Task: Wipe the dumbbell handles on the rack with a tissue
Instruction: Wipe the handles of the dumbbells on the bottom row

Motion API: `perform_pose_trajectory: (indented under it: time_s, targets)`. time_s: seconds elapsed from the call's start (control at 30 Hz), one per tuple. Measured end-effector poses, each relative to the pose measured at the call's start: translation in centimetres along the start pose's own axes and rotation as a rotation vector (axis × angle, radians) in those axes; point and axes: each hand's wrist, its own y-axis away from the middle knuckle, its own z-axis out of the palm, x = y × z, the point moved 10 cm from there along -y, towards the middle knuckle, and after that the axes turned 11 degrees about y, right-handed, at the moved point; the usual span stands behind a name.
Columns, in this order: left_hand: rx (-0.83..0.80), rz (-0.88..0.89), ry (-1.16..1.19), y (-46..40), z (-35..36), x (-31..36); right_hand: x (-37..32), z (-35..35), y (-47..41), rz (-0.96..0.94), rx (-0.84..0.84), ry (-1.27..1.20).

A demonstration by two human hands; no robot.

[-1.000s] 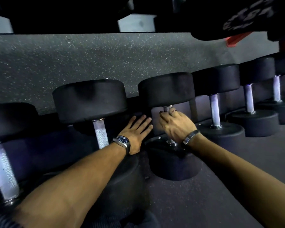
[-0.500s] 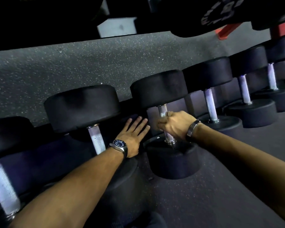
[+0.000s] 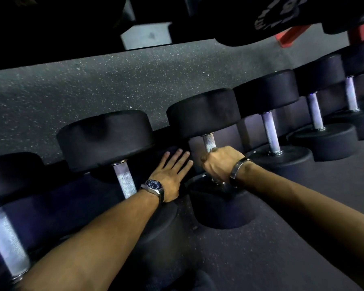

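Right hand (image 3: 218, 163) has its fingers (image 3: 206, 159) curled round the lower part of a knurled dumbbell handle (image 3: 208, 142); can't make out a tissue under them. Left hand (image 3: 172, 173) lies flat, fingers straight and spread, on the dark rack (image 3: 172, 149) just beside that handle, between two dumbbells. Wristwatch (image 3: 152, 185) on the left wrist, metal bracelet (image 3: 236, 168) on the right. More dumbbells (image 3: 269, 131) sit in a row either side, speckled rubber floor (image 3: 93, 85) behind.

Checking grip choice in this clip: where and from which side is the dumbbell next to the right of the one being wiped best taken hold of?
By its bare knurled handle, hand coming from above and curling round it. The wide black heads either side offer no hold, and neighbouring dumbbells crowd both sides.
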Motion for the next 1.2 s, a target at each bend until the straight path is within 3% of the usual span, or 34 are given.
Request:
perform_pose_trajectory:
  time_s: [0.17, 0.37, 0.6, 0.87, 1.0, 1.1, 1.2]
  targets:
    - [-0.002, -0.002, 0.001, 0.0, -0.1, 0.1, -1.0, 1.9, 1.0, -0.069, -0.123, -0.053]
    - [0.000, -0.002, 0.003, -0.1, 0.0, 0.0, -0.5, 0.0, 0.0, -0.032, -0.049, 0.017]
    - [0.002, 0.003, 0.021, -0.2, 0.2, 0.0, 2.9, -2.6, -1.6, 0.234, 0.030, -0.046]
    - [0.038, 0.038, 0.022, -0.3, 0.2, 0.1, -0.8, 1.2, 0.5, 0.079, -0.168, -0.042]
    - [0.035, 0.051, 0.019, -0.1, -0.3, 0.3, -0.1, 3.7, 1.4, 0.168, -0.246, -0.349]
    - [0.058, 0.037, 0.080, 0.2, -1.4, 0.4, 1.1, 4.7, 2.2, 0.183, -0.164, -0.714]
    - [0.162, 0.040, 0.227, 0.7, -4.2, 0.6, 3.8, 5.2, 4.5, 0.284, 0.041, -1.120]
